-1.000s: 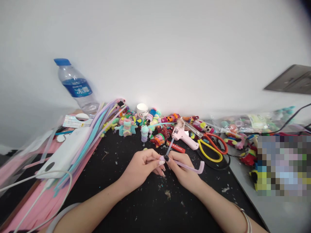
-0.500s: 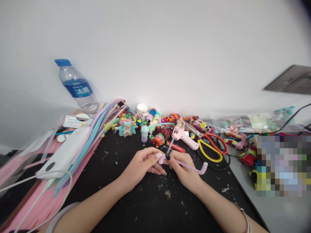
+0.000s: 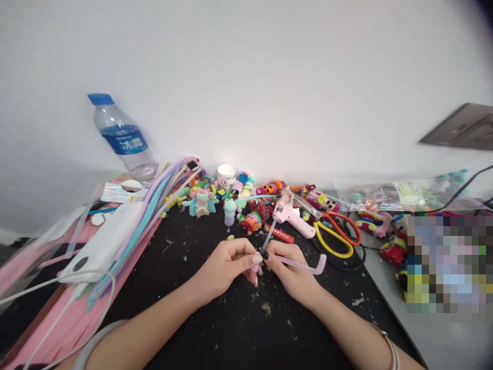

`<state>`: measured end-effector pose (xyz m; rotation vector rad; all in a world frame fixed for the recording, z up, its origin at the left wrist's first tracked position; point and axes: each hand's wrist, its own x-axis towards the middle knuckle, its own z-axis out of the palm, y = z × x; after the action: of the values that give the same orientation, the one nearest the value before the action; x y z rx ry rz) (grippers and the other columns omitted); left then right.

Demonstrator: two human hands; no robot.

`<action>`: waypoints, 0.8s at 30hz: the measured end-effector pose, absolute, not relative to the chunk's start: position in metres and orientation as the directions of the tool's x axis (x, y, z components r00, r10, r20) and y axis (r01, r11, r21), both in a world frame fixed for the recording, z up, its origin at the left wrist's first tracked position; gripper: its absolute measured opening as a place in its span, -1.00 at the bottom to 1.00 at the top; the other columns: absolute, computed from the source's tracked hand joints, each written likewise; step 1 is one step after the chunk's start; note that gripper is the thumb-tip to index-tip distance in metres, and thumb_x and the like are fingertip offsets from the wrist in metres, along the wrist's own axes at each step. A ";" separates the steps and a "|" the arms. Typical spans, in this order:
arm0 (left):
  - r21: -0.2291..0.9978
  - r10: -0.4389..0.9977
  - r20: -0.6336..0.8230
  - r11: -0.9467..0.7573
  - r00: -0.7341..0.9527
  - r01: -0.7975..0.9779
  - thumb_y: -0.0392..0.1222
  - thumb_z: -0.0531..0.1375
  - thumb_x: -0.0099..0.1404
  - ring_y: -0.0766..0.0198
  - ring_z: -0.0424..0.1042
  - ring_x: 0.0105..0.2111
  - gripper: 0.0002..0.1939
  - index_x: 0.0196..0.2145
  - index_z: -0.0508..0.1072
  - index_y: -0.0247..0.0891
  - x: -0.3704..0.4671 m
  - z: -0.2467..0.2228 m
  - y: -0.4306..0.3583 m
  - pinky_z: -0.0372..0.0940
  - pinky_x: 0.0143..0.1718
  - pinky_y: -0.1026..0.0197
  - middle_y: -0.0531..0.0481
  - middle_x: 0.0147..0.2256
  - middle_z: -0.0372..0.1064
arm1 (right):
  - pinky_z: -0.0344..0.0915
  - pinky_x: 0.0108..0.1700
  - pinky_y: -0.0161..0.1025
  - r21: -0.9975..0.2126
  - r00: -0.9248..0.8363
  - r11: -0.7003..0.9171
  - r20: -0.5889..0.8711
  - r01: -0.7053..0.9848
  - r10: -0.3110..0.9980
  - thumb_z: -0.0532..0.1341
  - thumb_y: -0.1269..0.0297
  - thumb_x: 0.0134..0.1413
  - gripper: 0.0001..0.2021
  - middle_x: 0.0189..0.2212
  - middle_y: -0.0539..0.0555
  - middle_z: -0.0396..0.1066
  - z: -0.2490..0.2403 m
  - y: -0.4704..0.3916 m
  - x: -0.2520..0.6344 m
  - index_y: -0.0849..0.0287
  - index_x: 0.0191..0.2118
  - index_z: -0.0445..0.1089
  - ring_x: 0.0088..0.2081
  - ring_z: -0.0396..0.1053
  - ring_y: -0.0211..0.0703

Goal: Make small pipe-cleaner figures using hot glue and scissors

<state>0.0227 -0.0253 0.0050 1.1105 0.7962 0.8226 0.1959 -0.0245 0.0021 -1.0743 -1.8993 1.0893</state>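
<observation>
A fuzzy lilac pipe cleaner [image 3: 300, 263] runs between my two hands, its free end bent upward on the right. My left hand [image 3: 231, 264] pinches the coiled end, which the fingers mostly cover. My right hand [image 3: 288, 264] grips the strand close beside it, thumb and finger together, and the fingertips of both hands nearly meet. Just beyond them lies a pink glue gun [image 3: 295, 221] with a glue stick [image 3: 269, 234] poking out toward my fingers. A small mint-and-lilac pipe-cleaner figure [image 3: 229, 213] stands past my left hand.
Scissors [image 3: 334, 246] with yellow and orange handles lie right of the glue gun. Several colourful figures [image 3: 202, 201] line the wall. At left are a bundle of pipe cleaners [image 3: 148, 205], a white power strip [image 3: 103, 246] and a water bottle [image 3: 121, 136]. A plastic bag [image 3: 404, 195] lies at right.
My left fingers have rolled and closed further over the coiled end, hiding more of it. The bent free end has swung slightly up and left. Other things stay in place.
</observation>
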 end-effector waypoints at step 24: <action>0.884 0.945 0.228 -0.301 0.234 0.357 -0.31 0.21 0.13 0.32 0.39 -0.44 -0.97 -0.41 0.41 -0.27 0.025 0.002 -0.034 0.32 -0.36 0.30 0.04 -0.45 0.35 | -0.07 -0.53 -0.34 -0.835 -0.376 0.356 0.197 0.420 0.905 0.01 0.24 0.19 -0.64 -0.67 -0.10 0.02 0.002 -0.027 0.194 0.18 -0.62 0.06 -0.59 -0.02 -0.34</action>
<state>0.0252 -0.0338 0.0016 1.7948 1.2028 1.0461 0.1936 -0.0271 0.0019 -1.1499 -1.9497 0.9250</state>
